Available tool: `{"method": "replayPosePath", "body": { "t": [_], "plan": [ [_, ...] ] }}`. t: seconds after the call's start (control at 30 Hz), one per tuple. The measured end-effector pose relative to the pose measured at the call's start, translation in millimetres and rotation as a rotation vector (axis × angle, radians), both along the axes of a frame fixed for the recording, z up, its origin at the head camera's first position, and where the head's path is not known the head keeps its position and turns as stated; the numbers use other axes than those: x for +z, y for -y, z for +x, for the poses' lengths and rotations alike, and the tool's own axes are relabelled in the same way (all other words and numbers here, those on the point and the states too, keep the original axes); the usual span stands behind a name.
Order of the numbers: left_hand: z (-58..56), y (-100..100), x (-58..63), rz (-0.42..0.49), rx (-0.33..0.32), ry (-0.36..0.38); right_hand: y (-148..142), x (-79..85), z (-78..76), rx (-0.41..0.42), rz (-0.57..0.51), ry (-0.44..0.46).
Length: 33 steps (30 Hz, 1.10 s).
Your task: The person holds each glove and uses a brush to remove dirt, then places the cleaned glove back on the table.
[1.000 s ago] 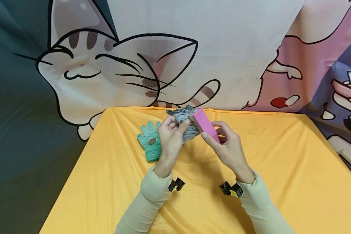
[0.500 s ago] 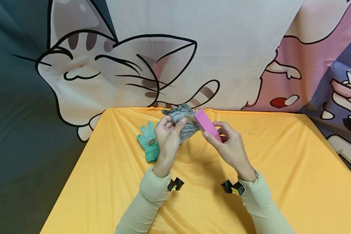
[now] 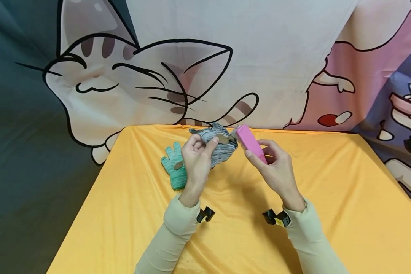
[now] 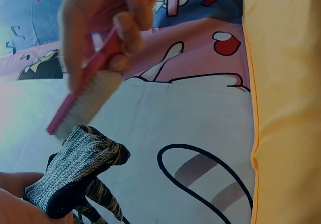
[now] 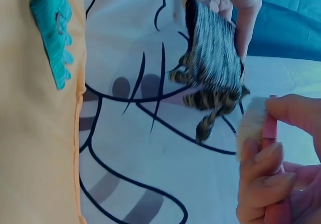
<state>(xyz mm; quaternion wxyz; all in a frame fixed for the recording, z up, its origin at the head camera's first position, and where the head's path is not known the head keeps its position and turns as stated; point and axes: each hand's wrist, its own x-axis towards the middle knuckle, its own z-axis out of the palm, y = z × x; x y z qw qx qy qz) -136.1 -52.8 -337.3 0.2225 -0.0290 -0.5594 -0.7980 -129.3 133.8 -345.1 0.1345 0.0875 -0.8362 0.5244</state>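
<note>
Grey stripy glove [image 3: 224, 154] was up in the air, nr the middle, over the far pt of the yellow cloth [image 3: 246, 247]. It had a brown patch [image 3: 222, 139] on it. The left hand [image 3: 196, 161] held it at its left side, w/ thumb & bent fingers pinched tight on the knit. Some of the glove's own fingers hung loose, as the wrist cams' pics showed.

On the right, the right hand [image 3: 276, 167] had a pink brush [image 3: 250, 144], thumb on one side & fingers curled round the other. Its pale bristles [image 4: 93, 101] faced left, toward the grey glove, v. close to it. Couldn't tell if they touched, b/c that bit was blurry.

Green glove [image 3: 178, 177] lay flat on the cloth, left of the left hand, w/ its fingers to the far side & its own brown spot [image 3: 178, 165]. The left hand hid its right edge.

Both arms came from the near side in pale green sleeves [image 3: 313, 236], each w/ a small black cam [image 3: 205, 215] at the wrist. At the far side hung a big wall sheet w/ a smiley cat [image 3: 96, 101].
</note>
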Motion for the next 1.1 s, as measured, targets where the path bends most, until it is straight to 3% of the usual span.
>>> {"method": "replayPosePath", "body": {
  "t": [0.1,0.27,0.4,0.47,0.6,0.83,1.1],
  "plan": [
    [1.0,-2.8,-1.5,-0.059,-0.027,0.014,2.4,1.5,3.2,0.019,-0.039,-0.065],
    [13.3,-10.9,11.3,-0.170,-0.094,0.041,14.2,16.4,17.6,0.095,-0.098,-0.176],
    [19.9,-18.2,16.9,-0.218,-0.137,0.068,25.1,30.4,28.7,0.125,-0.101,-0.169],
    [20.8,-20.2,17.1,-0.232,-0.145,0.083,26.7,29.4,28.4,0.129,-0.083,-0.159],
    [19.9,-20.2,15.0,-0.200,-0.137,0.114,28.0,27.2,27.4,0.124,-0.055,-0.139],
    [7.6,-15.4,-2.1,-0.068,-0.088,0.098,27.8,27.1,26.5,0.108,-0.030,-0.104],
    [5.7,-12.4,-4.7,-0.037,-0.052,0.084,27.5,27.5,25.3,0.104,-0.015,-0.103]
  ]
}}
